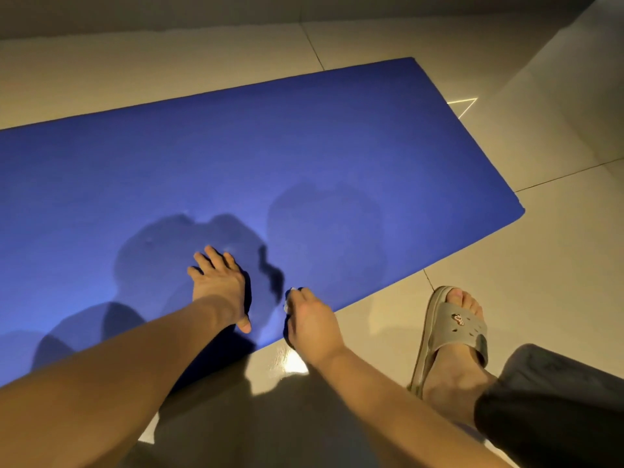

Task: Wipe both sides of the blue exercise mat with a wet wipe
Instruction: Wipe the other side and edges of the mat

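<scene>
Clutching a mostly hidden wet wipe [291, 295], right hand [312, 327], mat [304, 146] cropped left.

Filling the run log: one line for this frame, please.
left hand: flat on blue mat | right hand: clutching wet wipe at near edge | mat: spread on tile floor

A pale tiled floor [557, 251] carried a blue exercise mat [236, 157] laid flat and spread diagonally, while a foot in a grey slipper [449, 336] stood just beside its near edge.
</scene>
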